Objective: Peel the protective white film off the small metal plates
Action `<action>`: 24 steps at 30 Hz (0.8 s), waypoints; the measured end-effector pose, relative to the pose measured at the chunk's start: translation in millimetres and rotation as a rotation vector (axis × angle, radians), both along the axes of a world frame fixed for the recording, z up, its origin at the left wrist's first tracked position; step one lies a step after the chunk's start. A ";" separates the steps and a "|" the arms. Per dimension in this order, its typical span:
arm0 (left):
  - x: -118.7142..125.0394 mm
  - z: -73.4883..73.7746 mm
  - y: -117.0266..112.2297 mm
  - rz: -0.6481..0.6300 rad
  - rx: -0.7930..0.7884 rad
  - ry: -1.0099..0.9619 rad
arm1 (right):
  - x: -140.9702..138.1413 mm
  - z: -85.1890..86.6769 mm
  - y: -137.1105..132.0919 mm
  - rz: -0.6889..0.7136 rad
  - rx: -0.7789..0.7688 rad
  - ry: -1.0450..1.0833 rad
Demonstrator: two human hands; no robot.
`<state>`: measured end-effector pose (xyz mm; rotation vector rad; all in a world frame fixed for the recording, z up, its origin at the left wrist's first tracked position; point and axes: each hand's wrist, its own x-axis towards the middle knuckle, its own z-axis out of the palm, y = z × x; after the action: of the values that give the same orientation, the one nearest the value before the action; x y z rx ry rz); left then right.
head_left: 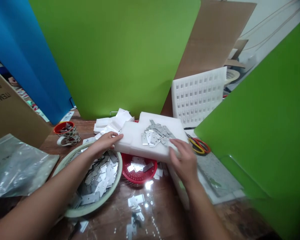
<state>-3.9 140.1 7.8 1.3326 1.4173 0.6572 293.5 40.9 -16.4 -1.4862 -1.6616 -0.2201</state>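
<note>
A white foam block (pixel 135 135) is held above the table, with a heap of small flat metal plates (pixel 156 135) lying on top of it. My left hand (pixel 104 142) grips the block's left edge, fingers closed on it. My right hand (pixel 183 160) clasps the block's near right edge, fingers curled over the top next to the plates. Under the block sits a red basket (pixel 139 170) with a few metal plates in it. A pale green bowl (pixel 100 200) full of several metal plates lies below my left forearm.
A patterned mug (pixel 66 133) stands at the left, a clear plastic bag (pixel 12 165) beside it. Scissors with yellow and red handles (pixel 200 145) lie at the right. A white perforated foam grid (pixel 198 95) leans behind. Green boards (pixel 120 50) wall the area. Loose plates (pixel 136 203) lie on the table.
</note>
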 end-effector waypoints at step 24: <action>-28.2 44.2 -29.8 -0.273 -0.194 -0.252 | 25.8 34.8 -135.5 -0.048 -0.460 1.675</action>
<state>-32.1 110.3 52.0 1.2147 1.0452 0.4743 319.3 -94.6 18.3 -1.2555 -0.2628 1.1547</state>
